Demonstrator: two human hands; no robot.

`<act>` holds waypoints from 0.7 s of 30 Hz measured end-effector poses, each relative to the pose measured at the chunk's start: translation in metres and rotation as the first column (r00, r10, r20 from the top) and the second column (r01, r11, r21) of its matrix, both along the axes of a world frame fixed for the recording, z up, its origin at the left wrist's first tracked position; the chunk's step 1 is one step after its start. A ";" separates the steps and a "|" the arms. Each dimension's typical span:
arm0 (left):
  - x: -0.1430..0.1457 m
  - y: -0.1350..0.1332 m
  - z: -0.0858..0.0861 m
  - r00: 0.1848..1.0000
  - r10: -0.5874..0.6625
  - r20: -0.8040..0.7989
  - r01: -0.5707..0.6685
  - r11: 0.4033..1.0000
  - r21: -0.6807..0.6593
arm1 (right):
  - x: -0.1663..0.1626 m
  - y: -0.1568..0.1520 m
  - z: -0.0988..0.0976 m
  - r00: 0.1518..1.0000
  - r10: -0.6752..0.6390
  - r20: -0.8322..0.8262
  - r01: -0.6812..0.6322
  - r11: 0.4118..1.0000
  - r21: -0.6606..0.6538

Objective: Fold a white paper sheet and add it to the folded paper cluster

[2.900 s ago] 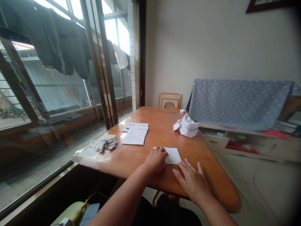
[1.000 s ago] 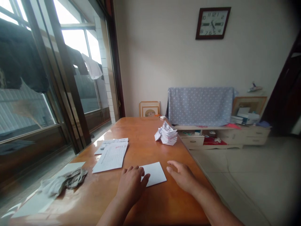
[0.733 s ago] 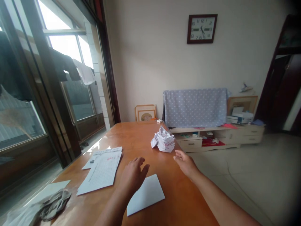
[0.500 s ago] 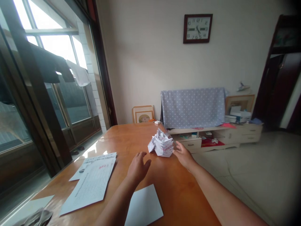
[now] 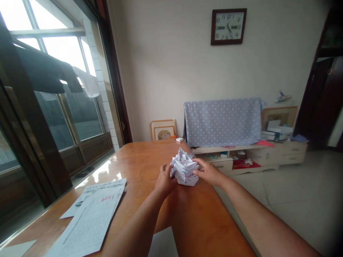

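Note:
A nested stack of white folded paper boats (image 5: pixel 186 170), with printing on some of the folds, stands on the wooden table near its right edge. My left hand (image 5: pixel 165 181) is curled against the left side of the stack, its fingers partly behind the paper. On the other side, my right hand (image 5: pixel 208 172) presses its thumb and fingers to the stack's right side. Between them the two hands hold the boats. A blank white sheet (image 5: pixel 164 243) lies nearer to me, partly covered by my left forearm.
Handwritten sheets (image 5: pixel 89 217) lie at the left of the wooden table (image 5: pixel 144 157), with a pen on them. A small white box (image 5: pixel 179 139) sits at the far end. Beyond is a low cabinet (image 5: pixel 270 155) with a dotted cloth (image 5: pixel 222 123) above it.
Both hands have moved in from either side and closed on the paper stack. Earlier they were apart from it, with fingers spread. The camera view has shifted slightly.

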State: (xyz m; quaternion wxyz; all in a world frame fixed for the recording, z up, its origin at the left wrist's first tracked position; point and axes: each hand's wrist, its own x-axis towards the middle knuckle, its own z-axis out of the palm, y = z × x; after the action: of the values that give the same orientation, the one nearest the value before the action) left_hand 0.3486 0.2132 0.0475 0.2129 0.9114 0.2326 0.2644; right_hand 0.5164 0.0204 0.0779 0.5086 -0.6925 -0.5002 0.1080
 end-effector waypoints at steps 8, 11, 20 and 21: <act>0.007 0.001 0.012 0.995 0.027 -0.095 -0.021 0.998 0.063 | 0.009 0.009 -0.010 0.998 -0.041 0.040 0.044 0.996 -0.073; 0.009 -0.002 0.020 0.979 0.062 -0.194 -0.041 0.993 0.110 | 0.012 0.012 -0.011 0.991 -0.092 0.100 0.100 0.991 -0.084; 0.014 -0.004 0.028 0.955 0.115 -0.272 -0.076 0.986 0.150 | 0.016 0.015 -0.003 0.972 -0.080 0.221 0.106 0.988 -0.110; 0.014 -0.003 0.028 0.953 0.118 -0.278 -0.078 0.986 0.150 | 0.016 0.016 -0.001 0.973 -0.071 0.220 0.099 0.988 -0.115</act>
State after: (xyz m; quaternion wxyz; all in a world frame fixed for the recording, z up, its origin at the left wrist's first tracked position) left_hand 0.3628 0.2100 0.0756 0.1003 0.9398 0.2872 0.1554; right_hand 0.5319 0.0361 0.0764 0.4109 -0.7515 -0.5144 0.0417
